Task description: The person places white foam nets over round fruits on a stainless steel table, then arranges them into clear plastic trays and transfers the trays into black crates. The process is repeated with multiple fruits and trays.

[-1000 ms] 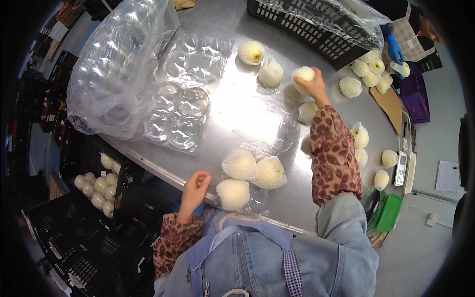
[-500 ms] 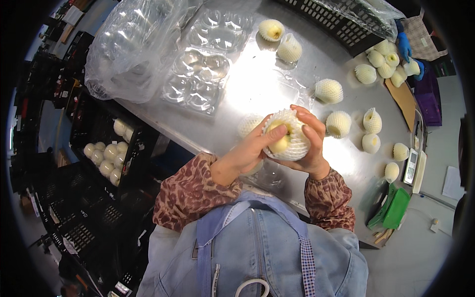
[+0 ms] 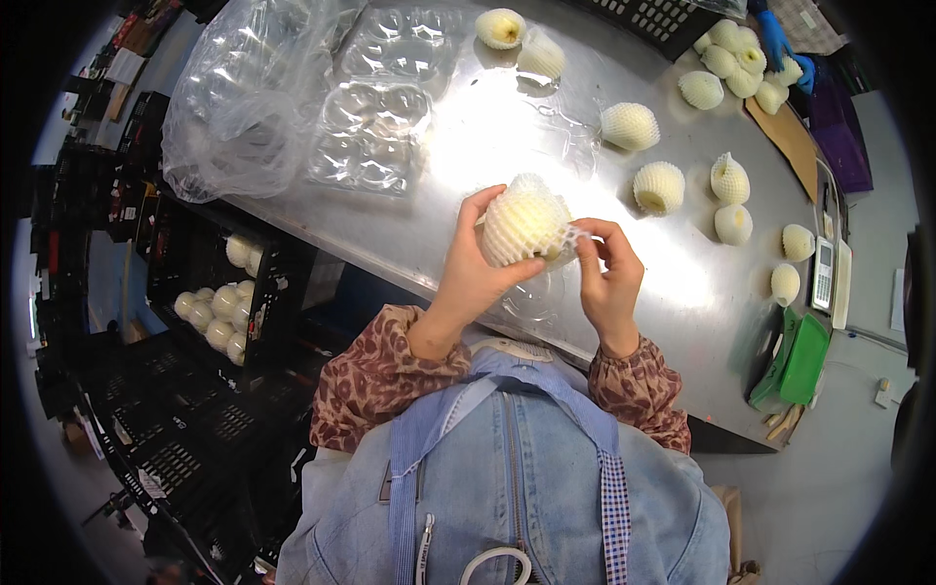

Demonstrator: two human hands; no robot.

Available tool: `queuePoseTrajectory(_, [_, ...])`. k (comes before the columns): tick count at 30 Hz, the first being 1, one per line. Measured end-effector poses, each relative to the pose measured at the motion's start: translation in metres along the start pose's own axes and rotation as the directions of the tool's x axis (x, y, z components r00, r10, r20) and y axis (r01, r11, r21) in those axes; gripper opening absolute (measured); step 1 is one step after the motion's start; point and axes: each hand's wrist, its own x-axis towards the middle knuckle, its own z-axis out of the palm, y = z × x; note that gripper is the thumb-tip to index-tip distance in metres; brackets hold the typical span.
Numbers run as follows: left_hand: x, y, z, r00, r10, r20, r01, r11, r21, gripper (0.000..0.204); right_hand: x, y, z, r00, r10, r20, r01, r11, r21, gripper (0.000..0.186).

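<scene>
My left hand (image 3: 468, 268) is wrapped round a pale yellow fruit (image 3: 526, 219) in a white foam net sleeve, held above the near edge of the metal table. My right hand (image 3: 611, 278) pinches the sleeve's loose edge (image 3: 577, 234) between thumb and fingertips, on the fruit's right side. Below the hands a clear plastic tray (image 3: 531, 300) shows in part; what it holds is mostly hidden. To the right, several netted fruits stand apart on the table, the closest being one fruit (image 3: 659, 187) beyond my right hand.
Clear moulded trays (image 3: 375, 136) and a large clear plastic bag (image 3: 239, 107) lie at the far left. A black crate (image 3: 648, 21) stands at the back. Right are a scale (image 3: 824, 273) and green container (image 3: 805, 359). A co-worker's blue-gloved hand (image 3: 775, 39) is near piled fruits.
Both hands were round the fruit with its top showing. Now the fruit is turned, the left hand alone supports it, and the right has shifted to the sleeve's edge. The view has shifted slightly.
</scene>
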Motion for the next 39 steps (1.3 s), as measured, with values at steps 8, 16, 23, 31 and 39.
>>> queuePoseTrajectory(8, [-0.031, -0.023, -0.015, 0.910, -0.146, 0.388, 0.409, 0.470, -0.783, 0.073, 0.004, 0.018, -0.010, 0.815, 0.499, 0.294, -0.481, 0.300, 0.824, 0.019])
queuePoseTrajectory(16, [-0.047, -0.052, -0.018, 0.969, -0.126, 0.211, 0.220, 0.829, -0.514, 0.066, -0.007, 0.043, 0.000, 0.769, 0.485, 0.416, -0.557, 0.192, 0.808, 0.017])
queuePoseTrajectory(23, [-0.031, -0.034, 0.004, 0.901, -0.362, 0.238, 0.385, 0.418, -0.823, 0.079, -0.015, 0.062, 0.000, 0.740, 0.539, 0.403, -0.554, 0.147, 0.820, 0.017])
queuePoseTrajectory(31, [-0.023, -0.008, 0.012, 0.901, -0.267, 0.342, 0.377, 0.871, -0.314, 0.111, -0.021, 0.075, 0.001, 0.663, 0.603, 0.443, -0.670, 0.214, 0.711, 0.019])
queuePoseTrajectory(39, [-0.023, 0.011, 0.029, 0.885, -0.227, 0.405, 0.167, 0.970, 0.179, 0.125, -0.020, 0.073, 0.000, 0.628, 0.564, 0.537, -0.708, 0.127, 0.694, 0.023])
